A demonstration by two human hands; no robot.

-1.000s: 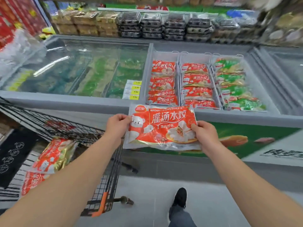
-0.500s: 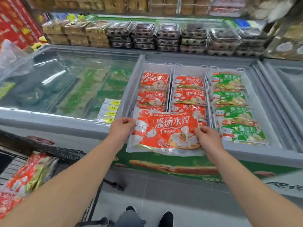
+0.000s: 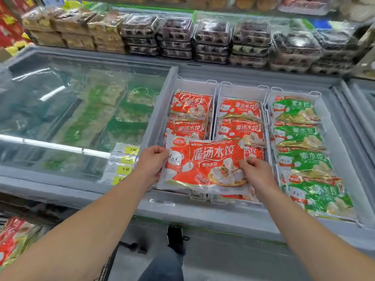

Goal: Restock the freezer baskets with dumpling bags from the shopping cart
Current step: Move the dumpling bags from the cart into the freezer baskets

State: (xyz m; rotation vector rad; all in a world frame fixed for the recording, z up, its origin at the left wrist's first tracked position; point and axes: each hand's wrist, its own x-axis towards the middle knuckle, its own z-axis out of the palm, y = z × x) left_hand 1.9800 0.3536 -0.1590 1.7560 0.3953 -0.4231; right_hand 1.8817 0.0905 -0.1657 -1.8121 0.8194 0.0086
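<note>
A red dumpling bag (image 3: pixel 205 165) hangs flat over the near end of the left freezer basket (image 3: pixel 195 85), partly over the middle basket (image 3: pixel 242 89). My left hand (image 3: pixel 151 163) grips its left edge and my right hand (image 3: pixel 256 173) pinches its right edge. Both of those baskets hold red dumpling bags (image 3: pixel 240 109). The right basket (image 3: pixel 295 94) holds green dumpling bags (image 3: pixel 298 136). More red bags (image 3: pixel 14 238) lie in the shopping cart at the lower left.
A sliding glass lid (image 3: pixel 81 110) covers the freezer's left half, with yellow price tags (image 3: pixel 125 169) near its corner. The grey freezer rim (image 3: pixel 203 211) runs in front of me. Stacked packaged goods (image 3: pixel 213 39) line the shelf behind. My shoe (image 3: pixel 176 238) stands on the floor.
I have stepped closer to the freezer and carried the red bag forward, from in front of the rim to above the near ends of the baskets. Both hands kept their hold.
</note>
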